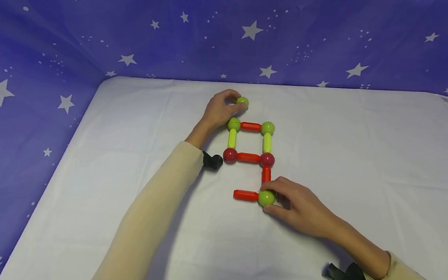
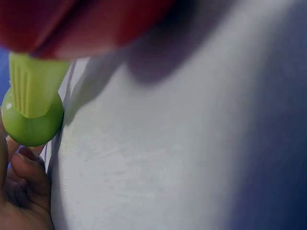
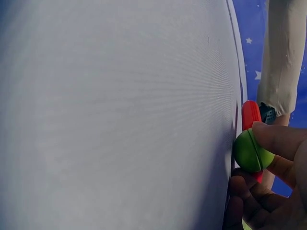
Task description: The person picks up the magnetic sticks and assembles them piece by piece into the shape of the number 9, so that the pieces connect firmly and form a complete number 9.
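Observation:
Plastic rods and balls lie joined in a flat shape on the white cloth. Its upper part is a square with two green balls point(image 1: 267, 128) at the far corners and two red balls point(image 1: 230, 155) at the near ones. My left hand point(image 1: 219, 110) pinches a loose green ball point(image 1: 243, 101) just beyond the square's far left corner. Fingers of my right hand point(image 1: 303, 208) hold the lowest green ball point(image 1: 266, 198), also seen in the right wrist view. From that ball one red rod point(image 1: 266, 175) runs up to the square and another red rod point(image 1: 245, 195) points left.
White cloth point(image 1: 363, 158) covers the table, with a blue star-patterned curtain point(image 1: 216, 31) behind and at the sides. Dark wrist-camera mounts point(image 1: 347, 276) stick out from the sleeves. In the left wrist view, a red ball point(image 2: 86, 24) looms close to the camera.

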Demonstrator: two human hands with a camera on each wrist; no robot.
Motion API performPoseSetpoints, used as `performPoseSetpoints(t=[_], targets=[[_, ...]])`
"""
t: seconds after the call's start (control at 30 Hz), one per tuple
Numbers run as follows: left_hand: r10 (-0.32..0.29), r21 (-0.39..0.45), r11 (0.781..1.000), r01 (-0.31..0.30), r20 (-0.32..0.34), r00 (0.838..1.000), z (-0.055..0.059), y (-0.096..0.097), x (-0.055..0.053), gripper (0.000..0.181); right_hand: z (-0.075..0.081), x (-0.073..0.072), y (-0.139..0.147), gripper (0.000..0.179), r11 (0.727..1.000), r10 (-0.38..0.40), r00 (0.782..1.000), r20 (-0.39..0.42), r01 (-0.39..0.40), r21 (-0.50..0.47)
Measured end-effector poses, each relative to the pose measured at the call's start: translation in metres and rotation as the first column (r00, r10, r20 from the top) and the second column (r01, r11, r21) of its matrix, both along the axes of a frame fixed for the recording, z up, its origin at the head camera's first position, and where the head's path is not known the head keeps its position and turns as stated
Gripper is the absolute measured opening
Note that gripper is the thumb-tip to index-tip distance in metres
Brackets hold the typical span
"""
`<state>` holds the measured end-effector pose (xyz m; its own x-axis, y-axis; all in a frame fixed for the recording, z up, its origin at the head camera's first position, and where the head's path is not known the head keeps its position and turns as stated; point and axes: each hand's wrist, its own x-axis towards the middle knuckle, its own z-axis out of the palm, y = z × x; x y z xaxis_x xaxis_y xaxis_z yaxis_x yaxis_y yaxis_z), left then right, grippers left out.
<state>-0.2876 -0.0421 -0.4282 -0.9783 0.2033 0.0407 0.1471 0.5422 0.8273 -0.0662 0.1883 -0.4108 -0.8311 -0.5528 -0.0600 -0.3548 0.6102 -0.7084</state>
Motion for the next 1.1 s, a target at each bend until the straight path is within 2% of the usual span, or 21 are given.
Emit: performPoseSetpoints(t=[0.3,0.47,0.57,0.8,1.0,1.1], targets=[[-0.012,0.004,1.000,0.012,0.028,1.000,0.002,-0.004,0.003,0.048,0.000,0.001,0.001,0.037,1.000,0.010,1.000,-0.006,-0.010,-0.012],[-0.027,-0.006,1.000,0.027,0.030,0.999,0.002,-0.006,0.004,0.046,0.000,0.001,0.001,0.038,1.000,0.006,1.000,0.000,-0.006,-0.008],[-0.014,0.001,1.000,0.014,0.027,1.000,0.001,-0.006,0.004,0.043,0.000,0.001,0.001,0.038,1.000,0.009,1.000,-0.002,-0.009,-0.016],[0.036,0.075,0.996,-0.039,0.034,0.999,-0.001,-0.009,0.005,0.042,-0.002,0.001,0.000,0.039,1.000,0.012,1.000,-0.024,-0.012,-0.029],[0.039,0.165,0.985,-0.047,0.047,0.998,-0.002,-0.011,0.007,0.040,-0.002,0.001,0.001,0.039,1.000,0.001,0.999,-0.034,-0.002,-0.019],[0.043,0.183,0.982,-0.051,0.045,0.998,-0.002,-0.012,0.007,0.041,-0.002,0.001,0.001,0.039,1.000,0.000,1.000,-0.028,-0.001,-0.018]])
